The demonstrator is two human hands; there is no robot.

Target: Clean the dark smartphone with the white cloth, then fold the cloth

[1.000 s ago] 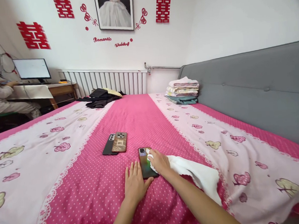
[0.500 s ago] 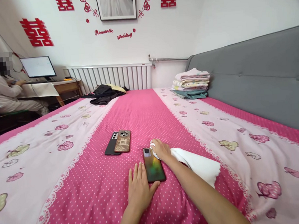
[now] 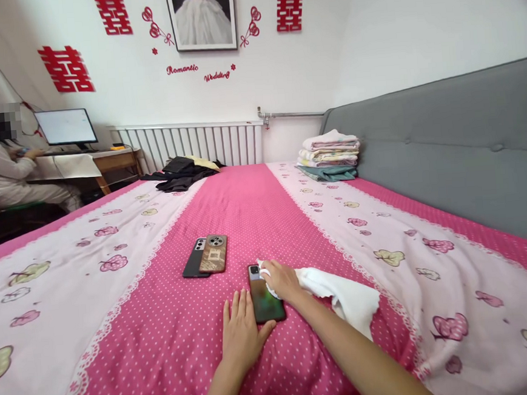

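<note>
A smartphone [image 3: 265, 304] with a dark, green-brown shiny back lies camera side up on the pink dotted bedspread [image 3: 174, 338]. My left hand [image 3: 242, 333] rests flat beside it, fingers stretched out, the thumb at its lower edge. Bunched under the fingers of my right hand [image 3: 281, 279] is a white cloth [image 3: 348, 294], pressed on the phone's upper right part by the camera. The rest of the cloth trails over the bed to the right, partly behind my forearm. Further left lie a black phone [image 3: 193, 264] and a brown patterned phone [image 3: 214, 254] overlapping it.
Folded blankets [image 3: 331, 155] are stacked near the grey headboard [image 3: 447, 158]. Dark clothes [image 3: 182, 174] lie at the bed's far edge, before a white radiator [image 3: 195, 143]. At the left, a person [image 3: 1, 169] sits at a desk with a monitor [image 3: 65, 126].
My right hand and the cloth have shifted slightly inward over the phone's upper back. My left hand stays flat beside the phone. The whole view has tilted up a little.
</note>
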